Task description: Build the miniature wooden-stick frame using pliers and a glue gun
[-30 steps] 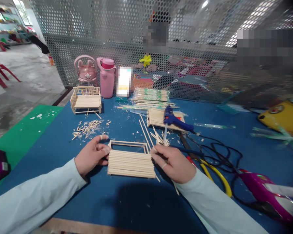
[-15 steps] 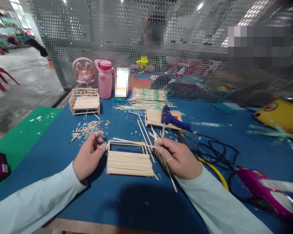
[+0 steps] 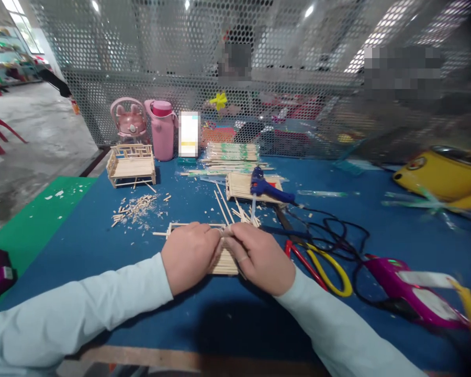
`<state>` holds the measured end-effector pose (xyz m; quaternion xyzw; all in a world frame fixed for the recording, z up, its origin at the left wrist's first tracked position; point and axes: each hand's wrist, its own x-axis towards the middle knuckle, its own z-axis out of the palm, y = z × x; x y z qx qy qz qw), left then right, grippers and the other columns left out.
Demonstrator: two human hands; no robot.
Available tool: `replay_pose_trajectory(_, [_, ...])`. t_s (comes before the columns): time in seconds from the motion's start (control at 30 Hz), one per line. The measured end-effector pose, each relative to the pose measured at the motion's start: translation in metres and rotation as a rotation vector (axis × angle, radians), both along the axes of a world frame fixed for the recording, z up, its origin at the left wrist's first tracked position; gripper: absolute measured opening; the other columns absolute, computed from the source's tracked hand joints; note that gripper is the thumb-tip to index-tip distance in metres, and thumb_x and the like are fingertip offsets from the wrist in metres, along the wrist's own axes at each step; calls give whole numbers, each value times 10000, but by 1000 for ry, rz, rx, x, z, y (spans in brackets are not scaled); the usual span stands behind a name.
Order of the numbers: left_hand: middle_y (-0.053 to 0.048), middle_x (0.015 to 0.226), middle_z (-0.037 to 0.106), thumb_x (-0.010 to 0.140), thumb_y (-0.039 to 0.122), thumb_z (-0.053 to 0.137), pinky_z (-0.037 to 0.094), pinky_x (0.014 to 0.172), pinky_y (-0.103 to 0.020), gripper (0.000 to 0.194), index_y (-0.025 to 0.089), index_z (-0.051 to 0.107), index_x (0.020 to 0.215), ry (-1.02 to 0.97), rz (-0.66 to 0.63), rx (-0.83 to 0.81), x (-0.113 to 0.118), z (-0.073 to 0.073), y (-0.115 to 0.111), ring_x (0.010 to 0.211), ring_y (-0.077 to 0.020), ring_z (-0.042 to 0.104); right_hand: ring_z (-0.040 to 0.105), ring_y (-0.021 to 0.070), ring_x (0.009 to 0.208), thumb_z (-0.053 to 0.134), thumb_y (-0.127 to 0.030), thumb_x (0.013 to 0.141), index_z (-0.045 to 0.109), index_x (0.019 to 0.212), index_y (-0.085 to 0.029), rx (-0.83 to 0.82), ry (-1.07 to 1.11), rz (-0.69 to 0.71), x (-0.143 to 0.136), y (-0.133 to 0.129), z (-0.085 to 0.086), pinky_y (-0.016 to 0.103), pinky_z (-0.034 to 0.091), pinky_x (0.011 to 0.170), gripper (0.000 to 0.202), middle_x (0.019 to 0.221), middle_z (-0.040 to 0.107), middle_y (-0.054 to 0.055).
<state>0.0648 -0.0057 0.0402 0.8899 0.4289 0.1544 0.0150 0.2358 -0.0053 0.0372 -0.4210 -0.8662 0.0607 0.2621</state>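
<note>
My left hand [image 3: 190,257] and my right hand [image 3: 259,256] meet fingertip to fingertip over a flat panel of glued wooden sticks [image 3: 224,267] on the blue table [image 3: 102,246]. Together they pinch a thin wooden stick [image 3: 160,233] laid along the panel's far frame; its left end pokes out past my left hand. The hands hide most of the panel. Loose sticks [image 3: 222,201] lie just beyond it.
A blue glue gun [image 3: 267,188] rests on another stick panel, its black cord looping right. Yellow-handled scissors [image 3: 325,264] lie right of my right hand. Farther back stand a stick bench model [image 3: 130,165], a pink bottle [image 3: 163,128], stick bundles [image 3: 231,152] and stick scraps [image 3: 135,207].
My right hand brought a long stick across the panel's far edge. My left hand moved right from the panel's left end, and both hands now press together over it.
</note>
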Motion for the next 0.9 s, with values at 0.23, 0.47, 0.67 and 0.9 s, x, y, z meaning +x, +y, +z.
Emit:
replay_pose_trajectory(0.23, [-89, 721, 642, 924, 269, 356, 437, 588, -291, 315, 161, 620, 790, -5, -30, 26, -2, -3, 0, 672, -203, 597, 561, 161, 668, 395, -206, 887, 512, 769, -212, -58, 48, 21, 4, -5, 9, 267, 434, 621, 165, 700, 591, 34])
replay_pose_trajectory(0.47, [-73, 737, 663, 923, 304, 361, 413, 580, -256, 333, 174, 639, 793, -38, 72, 70, -11, 2, 7, 680, -176, 604, 523, 143, 505, 469, -370, 853, 480, 673, -235, -76, -38, -422, 59, -3, 17, 266, 401, 531, 225, 562, 554, -11])
replay_pose_trajectory(0.67, [-75, 769, 693, 913, 298, 386, 423, 604, -276, 317, 175, 654, 796, -97, 76, -18, -11, 3, 11, 707, -198, 630, 579, 193, 522, 502, -302, 804, 468, 632, -235, -193, -385, -474, 68, -11, -22, 276, 311, 478, 188, 556, 605, 19])
replay_pose_trajectory(0.9, [-56, 821, 710, 908, 281, 400, 435, 682, -289, 295, 182, 670, 843, -282, 89, -75, -15, 11, 13, 766, -198, 641, 649, 263, 592, 286, -324, 905, 483, 890, -227, -35, -297, -626, 77, -39, 3, 328, 382, 506, 219, 699, 685, 112])
